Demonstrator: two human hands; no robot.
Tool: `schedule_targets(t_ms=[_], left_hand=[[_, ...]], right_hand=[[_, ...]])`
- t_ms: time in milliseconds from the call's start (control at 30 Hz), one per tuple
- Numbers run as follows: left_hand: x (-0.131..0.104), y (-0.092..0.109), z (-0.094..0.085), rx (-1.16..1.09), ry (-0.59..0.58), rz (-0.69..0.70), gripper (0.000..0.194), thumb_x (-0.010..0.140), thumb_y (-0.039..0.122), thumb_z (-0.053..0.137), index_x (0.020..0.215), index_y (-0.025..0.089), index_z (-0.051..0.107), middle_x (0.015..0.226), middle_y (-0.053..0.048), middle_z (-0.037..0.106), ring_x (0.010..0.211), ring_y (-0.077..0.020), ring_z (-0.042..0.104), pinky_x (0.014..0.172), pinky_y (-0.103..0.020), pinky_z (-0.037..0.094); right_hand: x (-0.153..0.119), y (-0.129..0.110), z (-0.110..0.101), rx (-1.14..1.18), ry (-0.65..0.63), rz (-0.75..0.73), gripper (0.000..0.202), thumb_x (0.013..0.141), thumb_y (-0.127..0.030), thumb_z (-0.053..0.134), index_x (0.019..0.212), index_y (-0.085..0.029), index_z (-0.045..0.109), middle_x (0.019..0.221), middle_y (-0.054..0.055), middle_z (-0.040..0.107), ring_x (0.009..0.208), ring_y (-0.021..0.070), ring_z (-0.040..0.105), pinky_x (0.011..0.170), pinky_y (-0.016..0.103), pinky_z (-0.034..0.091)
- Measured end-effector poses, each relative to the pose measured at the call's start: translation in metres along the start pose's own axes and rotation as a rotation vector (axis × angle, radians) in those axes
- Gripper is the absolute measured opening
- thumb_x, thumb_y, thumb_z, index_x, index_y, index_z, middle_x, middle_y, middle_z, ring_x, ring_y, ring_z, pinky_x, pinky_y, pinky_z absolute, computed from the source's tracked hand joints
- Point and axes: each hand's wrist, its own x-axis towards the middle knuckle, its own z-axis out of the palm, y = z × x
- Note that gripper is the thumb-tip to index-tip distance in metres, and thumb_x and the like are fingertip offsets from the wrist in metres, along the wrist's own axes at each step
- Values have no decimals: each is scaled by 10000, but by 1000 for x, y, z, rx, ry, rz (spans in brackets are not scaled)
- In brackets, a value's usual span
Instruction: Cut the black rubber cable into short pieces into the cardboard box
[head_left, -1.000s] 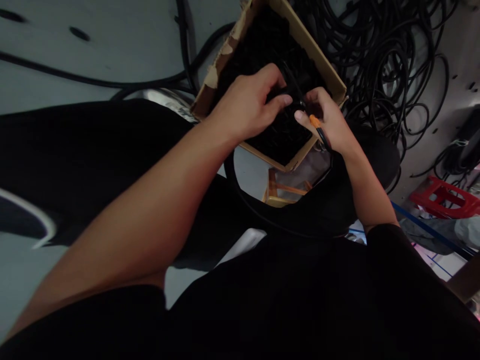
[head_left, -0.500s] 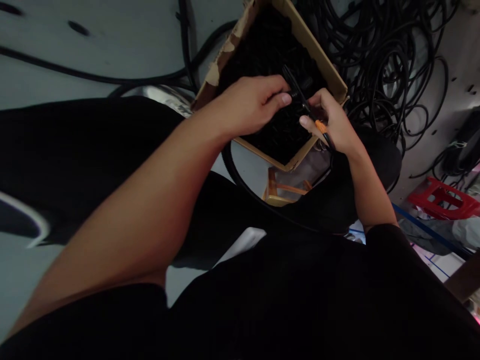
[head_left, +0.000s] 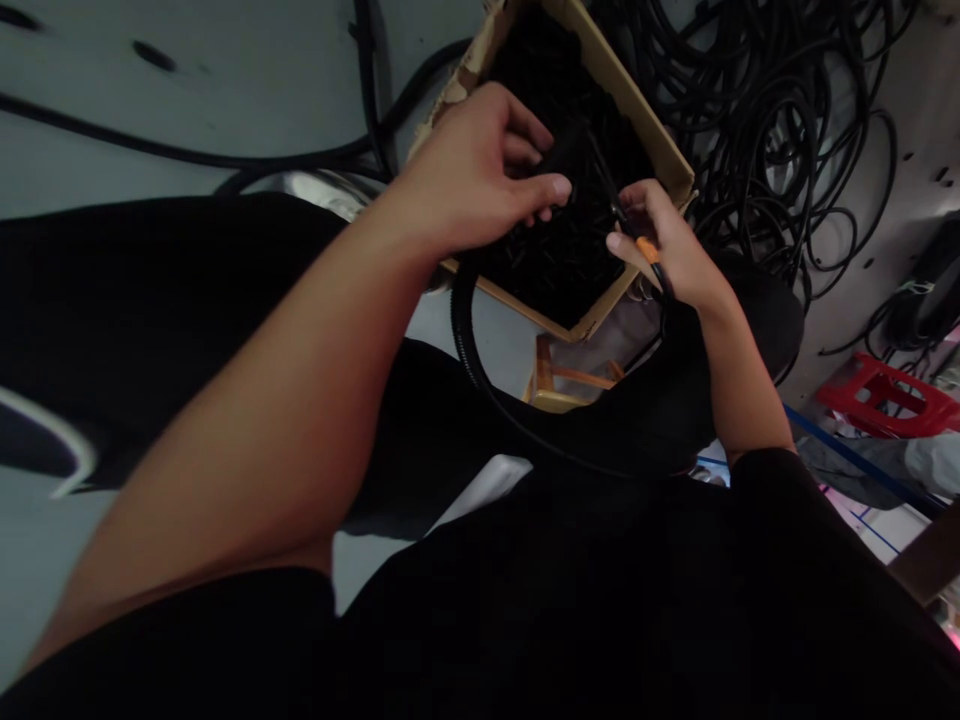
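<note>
My left hand (head_left: 499, 175) is over the cardboard box (head_left: 630, 85), thumb and fingers curled loosely round the end of a black corrugated hose (head_left: 463, 335). The hose loops down from behind my left wrist and across my lap. My right hand (head_left: 667, 235), at the right side of the box, grips scissors (head_left: 646, 250) with black and orange handles. Their dark blades point up and left past the hose end; how far apart they are is hard to see. Inside the box lie many short black pieces (head_left: 555, 265), dim against the shadow.
Tangled coils of black hose (head_left: 787, 130) lie on the floor at the right. A small wooden stool (head_left: 559, 400) stands below the box. A red plastic stool (head_left: 889, 395) is at far right. A thick black hose (head_left: 187, 155) crosses the floor at left.
My left hand has moved up and left, away from the scissors, with its fingers loosened a little. The hose loop below it has shifted slightly. My right hand has hardly moved.
</note>
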Motion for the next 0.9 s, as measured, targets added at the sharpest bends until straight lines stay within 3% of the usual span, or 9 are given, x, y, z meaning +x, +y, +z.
schedule_targets(t_ms=[167, 367, 500, 667, 800, 900], left_hand=[[1, 4, 11, -2, 29, 8, 361, 824, 257, 879, 949, 285, 541, 805, 9, 745, 657, -182, 682, 667, -363, 574], [0, 16, 15, 256, 176, -6, 269, 806, 250, 911, 939, 261, 677, 1082, -53, 845, 931, -237, 751, 895, -406, 620], [-4, 21, 18, 293, 155, -36, 252, 813, 242, 899, 938, 275, 683, 1139, -62, 869, 995, -274, 770, 994, -449, 630], [-8, 17, 20, 246, 85, 25, 203, 858, 337, 886, 985, 329, 727, 1140, -48, 877, 1098, -312, 801, 1027, -447, 656], [-9, 15, 20, 226, 90, 10, 175, 875, 359, 856, 994, 320, 733, 1156, -55, 870, 1145, -326, 817, 1081, -482, 656], [-10, 14, 20, 178, 101, -24, 172, 892, 373, 839, 1011, 328, 723, 1089, -45, 866, 1100, -321, 827, 1024, -477, 666]], right_hand=[[3, -8, 5, -28, -50, -27, 755, 901, -937, 870, 1269, -332, 610, 1240, 88, 759, 1172, 321, 729, 1069, 543, 691], [4, -17, 6, -49, -52, -31, 785, 940, -1003, 758, 1243, -299, 583, 1250, 110, 736, 1223, 329, 704, 1067, 525, 671], [4, -13, 8, -89, -55, -25, 740, 960, -961, 780, 1259, -312, 588, 1253, 114, 738, 1241, 350, 694, 1044, 548, 670], [4, -11, 9, -146, -47, -49, 741, 972, -989, 732, 1241, -316, 575, 1239, 111, 711, 1199, 341, 675, 1009, 527, 661], [5, -11, 9, -158, -18, -50, 733, 987, -999, 699, 1176, -305, 559, 1094, 76, 677, 1085, 315, 662, 955, 499, 639], [5, -8, 8, -154, 11, -45, 726, 986, -990, 712, 1123, -294, 558, 985, 41, 631, 987, 287, 643, 934, 489, 622]])
